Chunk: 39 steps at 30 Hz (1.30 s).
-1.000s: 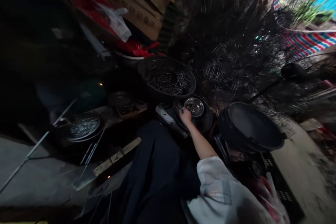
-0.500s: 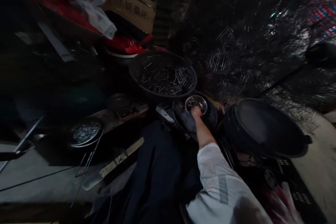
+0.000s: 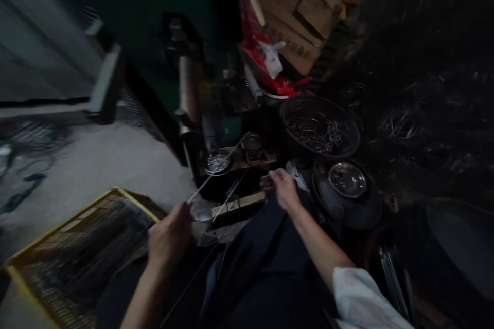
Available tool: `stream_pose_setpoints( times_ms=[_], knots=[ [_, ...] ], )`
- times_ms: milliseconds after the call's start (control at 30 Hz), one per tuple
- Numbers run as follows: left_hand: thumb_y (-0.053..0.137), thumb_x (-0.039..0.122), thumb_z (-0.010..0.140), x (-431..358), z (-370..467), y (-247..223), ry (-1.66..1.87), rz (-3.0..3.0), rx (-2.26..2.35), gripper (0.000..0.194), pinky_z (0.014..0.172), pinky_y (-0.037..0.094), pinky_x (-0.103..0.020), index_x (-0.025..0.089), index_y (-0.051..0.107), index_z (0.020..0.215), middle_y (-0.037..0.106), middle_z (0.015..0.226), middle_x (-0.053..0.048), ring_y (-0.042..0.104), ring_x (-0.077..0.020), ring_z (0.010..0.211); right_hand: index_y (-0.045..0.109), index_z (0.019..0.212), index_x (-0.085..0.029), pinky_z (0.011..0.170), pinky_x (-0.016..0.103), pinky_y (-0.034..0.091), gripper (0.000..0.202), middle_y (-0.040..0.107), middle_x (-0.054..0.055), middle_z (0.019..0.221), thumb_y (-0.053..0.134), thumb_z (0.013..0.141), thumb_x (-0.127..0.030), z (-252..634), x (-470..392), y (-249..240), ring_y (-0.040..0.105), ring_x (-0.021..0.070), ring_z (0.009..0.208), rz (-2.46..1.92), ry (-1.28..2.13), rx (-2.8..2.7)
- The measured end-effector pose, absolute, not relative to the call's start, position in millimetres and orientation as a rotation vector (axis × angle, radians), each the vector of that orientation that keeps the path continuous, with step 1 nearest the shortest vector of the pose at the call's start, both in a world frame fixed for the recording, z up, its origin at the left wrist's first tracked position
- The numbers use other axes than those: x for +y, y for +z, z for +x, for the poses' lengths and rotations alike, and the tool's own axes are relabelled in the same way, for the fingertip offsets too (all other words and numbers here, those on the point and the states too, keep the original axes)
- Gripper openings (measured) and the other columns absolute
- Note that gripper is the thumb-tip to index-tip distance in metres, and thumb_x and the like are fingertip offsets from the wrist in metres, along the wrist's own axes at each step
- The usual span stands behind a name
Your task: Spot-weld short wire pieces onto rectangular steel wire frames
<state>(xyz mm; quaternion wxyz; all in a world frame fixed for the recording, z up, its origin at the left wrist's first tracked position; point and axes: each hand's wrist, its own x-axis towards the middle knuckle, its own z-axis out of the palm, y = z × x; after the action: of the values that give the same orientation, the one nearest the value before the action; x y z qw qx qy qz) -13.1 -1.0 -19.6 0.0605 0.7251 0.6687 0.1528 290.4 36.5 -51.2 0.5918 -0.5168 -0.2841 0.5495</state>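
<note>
My left hand (image 3: 170,235) is closed round one end of a thin metal rod (image 3: 200,186), which slants up and away to the right. To its right, my right hand (image 3: 284,189) hovers with thumb and fingers pinched together; whatever may be between them is too small and dark to name. A shiny metal bowl (image 3: 353,185) with small dark pieces in it sits right of that hand, on a dark rounded container (image 3: 328,203). Beyond the rod lies a small dish of shiny metal bits (image 3: 217,164).
A black tub (image 3: 287,131) holding many thin metal pieces stands behind the bowl. At lower left is a yellow crate (image 3: 73,223) with dark rods inside. A machine (image 3: 189,95) rises ahead, and a cardboard box (image 3: 293,36) stands at the back.
The view has swung left. My right hand has come out of the metal bowl and moved left. My left hand, unseen before, now shows with the metal rod.
</note>
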Motion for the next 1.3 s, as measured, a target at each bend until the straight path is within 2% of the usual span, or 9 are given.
stream_pose_setpoints(
  times_ms=[100, 233, 467, 733, 933, 1300],
  knots=[
    [0.048, 0.019, 0.096, 2, -9, -20, 0.417, 2.240, 2.052, 0.018, 0.051, 0.035, -0.029, 0.014, 0.061, 0.085, 0.065, 0.062, -0.004, 0.064, -0.0218, 0.057, 0.052, 0.083, -0.020, 0.051, 0.024, 0.056, 0.040, 0.072, 0.003, 0.071, 0.077, 0.074, -0.050, 186, 39, -46, 0.071, 0.0173, 0.061, -1.109, 1.520, -0.650],
    [0.042, 0.021, 0.098, 9, 8, -21, 0.433, 2.257, 2.033, 0.022, 0.051, 0.031, -0.030, 0.016, 0.059, 0.085, 0.069, 0.067, -0.008, 0.069, -0.0251, 0.063, 0.050, 0.085, -0.021, 0.058, 0.028, 0.059, 0.038, 0.072, 0.002, 0.074, 0.073, 0.078, -0.050, 128, 42, -38, 0.074, 0.0195, 0.070, -1.016, 1.544, -0.580],
    [0.038, 0.023, 0.100, 13, 10, -16, 0.452, 2.215, 2.061, 0.024, 0.052, 0.031, -0.030, 0.017, 0.058, 0.087, 0.070, 0.069, -0.008, 0.070, -0.0246, 0.067, 0.052, 0.082, -0.021, 0.064, 0.029, 0.062, 0.035, 0.069, 0.000, 0.070, 0.075, 0.076, -0.046, 124, 44, -18, 0.073, 0.0188, 0.075, -0.950, 1.462, -0.580],
    [0.037, 0.024, 0.101, 28, 14, -16, 0.513, 2.185, 2.056, 0.026, 0.052, 0.034, -0.030, 0.017, 0.058, 0.087, 0.070, 0.069, -0.009, 0.070, -0.0256, 0.067, 0.054, 0.083, -0.019, 0.068, 0.031, 0.062, 0.038, 0.069, 0.001, 0.072, 0.078, 0.074, -0.046, 125, 59, -18, 0.073, 0.0183, 0.075, -0.958, 1.434, -0.629],
    [0.038, 0.023, 0.101, 38, 18, -15, 0.528, 2.188, 2.034, 0.025, 0.053, 0.034, -0.030, 0.016, 0.059, 0.089, 0.070, 0.070, -0.009, 0.070, -0.0249, 0.067, 0.053, 0.084, -0.019, 0.065, 0.031, 0.062, 0.040, 0.070, 0.000, 0.073, 0.080, 0.072, -0.046, 126, 70, -20, 0.072, 0.0162, 0.066, -0.952, 1.398, -0.628],
    [0.038, 0.021, 0.100, 45, 23, -9, 0.536, 2.163, 2.038, 0.023, 0.053, 0.035, -0.030, 0.016, 0.059, 0.091, 0.071, 0.072, -0.009, 0.071, -0.0248, 0.069, 0.051, 0.085, -0.021, 0.062, 0.028, 0.060, 0.037, 0.071, 0.000, 0.077, 0.078, 0.074, -0.044, 127, 78, -18, 0.071, 0.0156, 0.067, -0.954, 1.359, -0.639]
  ],
)
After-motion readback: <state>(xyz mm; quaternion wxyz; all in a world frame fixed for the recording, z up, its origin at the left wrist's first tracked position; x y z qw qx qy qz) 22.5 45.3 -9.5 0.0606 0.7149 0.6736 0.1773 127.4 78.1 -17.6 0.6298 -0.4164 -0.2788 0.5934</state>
